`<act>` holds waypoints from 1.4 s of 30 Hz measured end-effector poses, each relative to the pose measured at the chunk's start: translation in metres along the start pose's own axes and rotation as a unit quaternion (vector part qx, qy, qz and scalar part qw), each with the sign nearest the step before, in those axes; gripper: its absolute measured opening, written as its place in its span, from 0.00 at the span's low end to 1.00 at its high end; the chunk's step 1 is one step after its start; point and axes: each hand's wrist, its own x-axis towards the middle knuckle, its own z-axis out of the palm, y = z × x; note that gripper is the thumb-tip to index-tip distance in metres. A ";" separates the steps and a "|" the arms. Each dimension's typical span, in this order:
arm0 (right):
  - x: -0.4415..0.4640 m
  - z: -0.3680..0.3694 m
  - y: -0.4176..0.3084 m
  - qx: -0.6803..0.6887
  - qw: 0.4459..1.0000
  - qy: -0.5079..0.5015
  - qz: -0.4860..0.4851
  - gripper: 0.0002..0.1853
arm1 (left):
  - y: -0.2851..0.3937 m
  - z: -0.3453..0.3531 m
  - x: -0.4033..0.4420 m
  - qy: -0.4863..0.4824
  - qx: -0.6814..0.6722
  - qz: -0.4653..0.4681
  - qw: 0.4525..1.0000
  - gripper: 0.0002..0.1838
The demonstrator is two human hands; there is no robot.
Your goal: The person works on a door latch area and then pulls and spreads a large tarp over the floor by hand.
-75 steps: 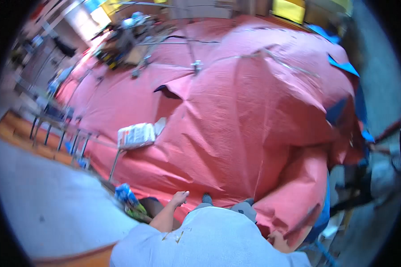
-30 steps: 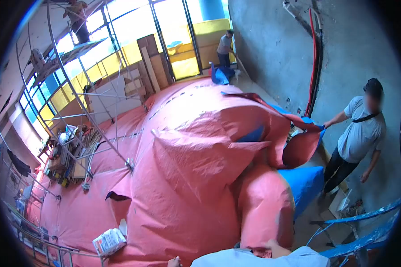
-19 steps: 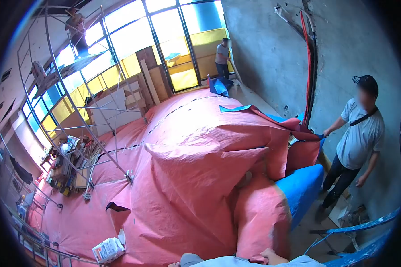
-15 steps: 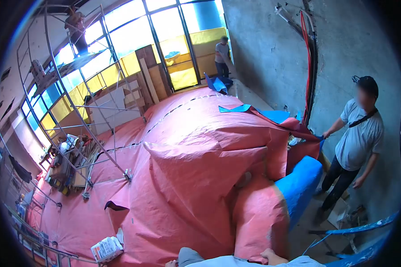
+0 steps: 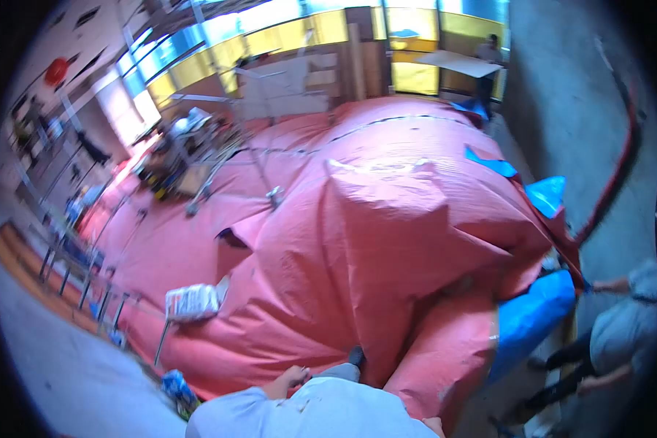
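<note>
A large red tarp [image 5: 306,241] with a blue underside lies in folds and humps over the floor. My left hand [image 5: 293,377] is low in the middle, its fingers curled in with nothing visible in them, above the tarp near my knee. At the bottom edge, my right hand [image 5: 433,425] is partly cut off, closed on the tarp beside its rolled fold. The blue underside [image 5: 534,317] shows at the right of this fold. A dark-shod foot [image 5: 356,356] of mine rests on the tarp.
A co-worker [image 5: 620,336] at the right reaches toward the tarp's edge. Another person [image 5: 487,58] stands at the back with a pale board [image 5: 460,63]. Scaffolding and a pile of materials [image 5: 190,150] stand at left. A white bag [image 5: 192,302] lies on the tarp.
The view has swung left and downward. More of my left hand and forearm shows, while less of my right hand shows. The person at the back now has a raised board in front.
</note>
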 end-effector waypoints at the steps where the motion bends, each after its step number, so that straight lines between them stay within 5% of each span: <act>1: 0.000 0.002 -0.007 -0.004 1.000 0.010 -0.011 0.24 | -0.001 -0.006 0.012 -0.013 0.002 -0.015 1.000 0.27; 8: -0.007 0.006 -0.053 -0.008 0.999 0.025 -0.022 0.25 | 0.041 -0.030 0.053 0.008 -0.126 -0.033 0.991 0.24; 17: -0.070 -0.054 -0.167 0.142 0.983 -0.045 0.108 0.24 | 0.107 -0.064 0.107 -0.056 -0.040 0.018 0.997 0.24; 27: -0.042 -0.008 -0.158 0.114 0.989 0.043 0.082 0.28 | 0.115 -0.108 0.173 -0.089 -0.001 -0.021 0.996 0.24; 31: 0.036 0.042 -0.094 0.304 0.953 -0.005 0.017 0.39 | 0.123 -0.117 0.195 -0.083 0.002 0.032 0.996 0.25; 34: 0.023 0.026 -0.094 0.172 0.981 0.061 0.067 0.41 | 0.141 -0.118 0.186 -0.088 0.022 0.033 0.995 0.25; 37: -0.029 -0.006 -0.134 0.273 0.946 0.010 0.175 0.42 | 0.152 -0.120 0.175 -0.101 0.035 0.037 0.994 0.25; 42: 0.004 0.023 -0.115 0.124 0.986 0.013 0.111 0.38 | 0.151 -0.117 0.166 -0.115 0.047 0.018 0.992 0.26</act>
